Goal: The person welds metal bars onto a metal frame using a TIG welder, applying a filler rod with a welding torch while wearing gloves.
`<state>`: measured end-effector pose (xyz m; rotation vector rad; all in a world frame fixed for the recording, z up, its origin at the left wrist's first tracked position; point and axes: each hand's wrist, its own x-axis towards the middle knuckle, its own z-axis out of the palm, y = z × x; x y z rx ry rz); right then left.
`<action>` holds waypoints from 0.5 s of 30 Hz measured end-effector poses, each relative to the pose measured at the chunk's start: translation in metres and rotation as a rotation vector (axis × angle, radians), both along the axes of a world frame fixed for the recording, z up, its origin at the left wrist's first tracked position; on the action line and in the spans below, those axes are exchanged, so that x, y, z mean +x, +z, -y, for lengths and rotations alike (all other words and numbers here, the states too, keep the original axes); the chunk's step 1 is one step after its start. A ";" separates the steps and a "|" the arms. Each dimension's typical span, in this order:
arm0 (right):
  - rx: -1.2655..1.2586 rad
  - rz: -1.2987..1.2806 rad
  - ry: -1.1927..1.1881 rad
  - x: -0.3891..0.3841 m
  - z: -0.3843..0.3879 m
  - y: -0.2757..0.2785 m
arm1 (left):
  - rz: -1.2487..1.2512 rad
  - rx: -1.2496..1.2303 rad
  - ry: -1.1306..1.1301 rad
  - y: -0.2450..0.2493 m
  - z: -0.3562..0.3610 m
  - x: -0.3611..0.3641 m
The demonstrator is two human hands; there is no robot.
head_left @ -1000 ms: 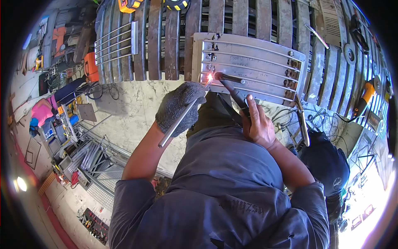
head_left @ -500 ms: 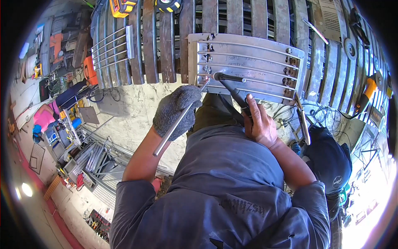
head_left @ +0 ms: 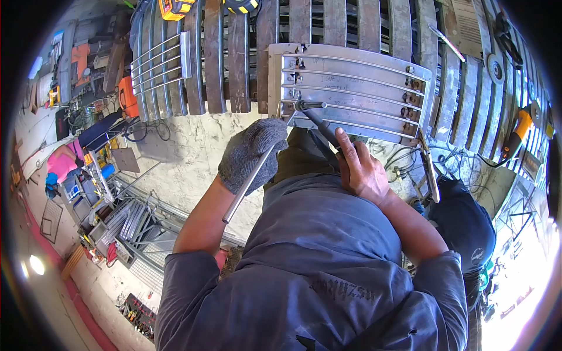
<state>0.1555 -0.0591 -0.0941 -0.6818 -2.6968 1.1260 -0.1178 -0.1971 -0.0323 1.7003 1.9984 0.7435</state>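
My left hand (head_left: pixel 253 153), in a dark grey knitted glove, is closed around a thin metal rod (head_left: pixel 241 196). The rod slants from the lower left up toward the grille's near left corner. My bare right hand (head_left: pixel 364 167) grips the black handle of a TIG welding torch (head_left: pixel 321 124), thumb stretched along it. The torch head lies over the left end of the lower bars of a metal grille (head_left: pixel 357 90). Several round bars span this grille, resting on a flat metal plate (head_left: pixel 275 76) with handwriting on it. A clamp (head_left: pixel 429 167) hangs at the plate's near right corner.
The work lies on a slatted steel bench (head_left: pixel 239 70). A smaller barred piece (head_left: pixel 186 55) is at left, near a yellow tape measure (head_left: pixel 175 8). An angle grinder (head_left: pixel 518 131) and a grinding disc (head_left: pixel 496 69) lie at right. A person in pink (head_left: pixel 61 161) is far left.
The torch head has shifted slightly left and up, its long back end swinging with it. The small bright glow at the bar ends no longer shows. Both hands keep their grip.
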 end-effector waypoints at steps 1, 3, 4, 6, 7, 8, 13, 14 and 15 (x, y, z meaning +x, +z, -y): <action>0.009 -0.009 0.005 0.000 0.000 0.000 | -0.045 0.011 -0.013 0.000 0.000 -0.001; -0.001 0.024 0.004 -0.001 0.002 0.004 | 0.001 -0.021 -0.006 0.000 0.002 -0.002; -0.007 0.040 0.003 -0.002 0.003 0.005 | 0.024 -0.038 -0.002 0.000 0.003 -0.003; -0.013 0.028 -0.006 -0.003 0.005 0.003 | 0.043 -0.049 -0.011 0.000 0.004 -0.006; -0.013 0.023 -0.010 -0.002 0.005 0.002 | 0.053 -0.052 -0.015 -0.001 0.004 -0.006; -0.013 0.032 -0.010 -0.002 0.005 0.001 | 0.128 -0.060 0.015 -0.001 0.005 -0.005; -0.008 0.040 -0.030 -0.002 0.007 0.003 | 0.381 -0.102 0.122 -0.003 0.004 -0.002; -0.002 0.019 -0.039 -0.002 0.007 0.004 | 0.397 -0.108 0.143 -0.003 0.003 -0.002; 0.003 -0.003 -0.048 -0.001 0.007 0.003 | 0.386 -0.110 0.167 -0.001 -0.002 -0.004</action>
